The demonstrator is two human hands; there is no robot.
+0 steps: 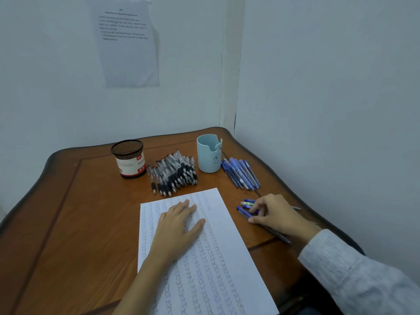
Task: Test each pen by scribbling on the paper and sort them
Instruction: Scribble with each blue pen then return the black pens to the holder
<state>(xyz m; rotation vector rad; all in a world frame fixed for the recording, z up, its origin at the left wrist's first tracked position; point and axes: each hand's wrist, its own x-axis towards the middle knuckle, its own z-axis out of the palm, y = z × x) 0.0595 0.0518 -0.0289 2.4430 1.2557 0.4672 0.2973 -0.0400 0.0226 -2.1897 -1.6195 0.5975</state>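
The paper (227, 258) lay at the middle of the surface (79, 212), already lined with rows of scribbles. The left hand (177, 226) rested flat on the paper's upper part, fingers straight and slightly spread, most likely to keep the sheet from sliding under the next test stroke. Just off the paper's right edge the right hand (275, 212) was curled, its fingertips and thumb pinching a blue pen (243, 210) that lay on the wood. It looked like the pick-up of the next pen to try. A second loose pen (248, 203) sat beside it, slightly farther from the paper. A dark pen (278, 235) ran out from under the palm, also to the paper's right; whether the hand held that one too could not be told.

Beyond the paper's top right corner lay a row of blue pens (241, 173), and beyond its top edge a heap of black pens (175, 173). Both seemed to be sorted or waiting groups. Behind these stood a light-blue cup (208, 155) and, beyond the paper's top left corner, a mesh holder (129, 159), neither showing any pens. The loose pens lay close together, so lifting one could nudge its neighbours. Nothing lay between them and the paper.
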